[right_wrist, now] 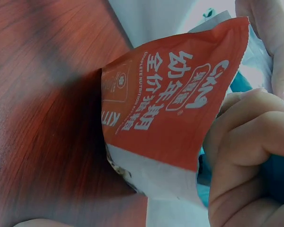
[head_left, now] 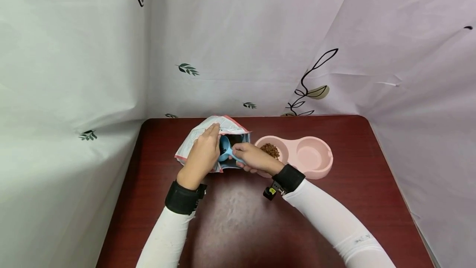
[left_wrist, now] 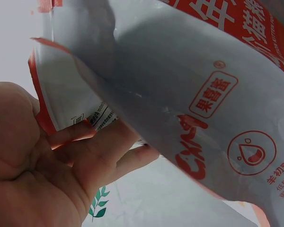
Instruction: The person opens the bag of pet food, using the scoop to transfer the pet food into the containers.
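My right hand [head_left: 256, 157] grips the handle of a light-blue scoop [head_left: 224, 146], its fingers curled round it in the right wrist view. The scoop's cup sits inside the open mouth of a red and white cat food bag [right_wrist: 175, 94], which lies on its side. Across the bag's white face rests my left hand [head_left: 205, 148], fingers stretched out beside the opening. In the left wrist view those fingers [left_wrist: 102, 151] touch the bag behind a loose fold. How much the scoop's cup contains is hard to tell.
A pink double bowl [head_left: 293, 146] stands right of the bag, partly behind my right wrist. Brown kibble [head_left: 270, 150] lies in its left compartment. The dark red table [head_left: 346, 210] ends at a pale curtain [head_left: 238, 53] at the back.
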Motion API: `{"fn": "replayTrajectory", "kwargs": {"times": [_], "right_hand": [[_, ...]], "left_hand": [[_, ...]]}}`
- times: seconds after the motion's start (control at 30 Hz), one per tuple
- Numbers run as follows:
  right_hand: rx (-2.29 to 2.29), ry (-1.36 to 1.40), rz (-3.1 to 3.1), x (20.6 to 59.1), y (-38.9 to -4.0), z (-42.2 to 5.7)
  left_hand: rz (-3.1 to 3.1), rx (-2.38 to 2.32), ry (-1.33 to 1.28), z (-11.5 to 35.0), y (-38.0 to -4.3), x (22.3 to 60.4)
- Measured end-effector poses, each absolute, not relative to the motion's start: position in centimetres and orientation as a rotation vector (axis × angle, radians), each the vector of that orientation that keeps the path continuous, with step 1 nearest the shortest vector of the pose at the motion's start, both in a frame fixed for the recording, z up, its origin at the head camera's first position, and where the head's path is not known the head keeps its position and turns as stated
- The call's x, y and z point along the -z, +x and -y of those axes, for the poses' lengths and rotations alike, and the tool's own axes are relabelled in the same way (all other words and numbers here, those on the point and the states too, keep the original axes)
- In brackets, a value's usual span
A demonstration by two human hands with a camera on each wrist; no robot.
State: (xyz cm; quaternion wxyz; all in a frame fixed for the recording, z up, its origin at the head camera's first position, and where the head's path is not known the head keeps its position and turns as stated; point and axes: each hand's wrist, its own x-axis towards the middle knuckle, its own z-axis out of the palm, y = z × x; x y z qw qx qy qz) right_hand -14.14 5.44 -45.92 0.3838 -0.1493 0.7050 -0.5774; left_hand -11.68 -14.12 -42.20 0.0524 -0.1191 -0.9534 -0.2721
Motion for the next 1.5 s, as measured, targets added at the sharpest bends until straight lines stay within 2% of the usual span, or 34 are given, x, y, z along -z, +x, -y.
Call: {"fn": "replayTrajectory", "kwargs": {"times": [0.57, 0.97, 1.5], "right_hand": [[1.629, -0.387, -1.604, 46.3, -13.4, -9.4], [1.466, -0.504, -1.814, 45.4, -13.0, -12.3], [1.551, -0.564, -1.733, 44.5, -11.1, -16.5]], "left_hand": [[2.912, 0.825, -0.344, 14.1, -11.9, 42.1], [2.934, 0.864, -0.325, 14.4, -12.1, 41.9], [2.913, 0.83, -0.339, 14.7, -12.2, 42.1]]}}
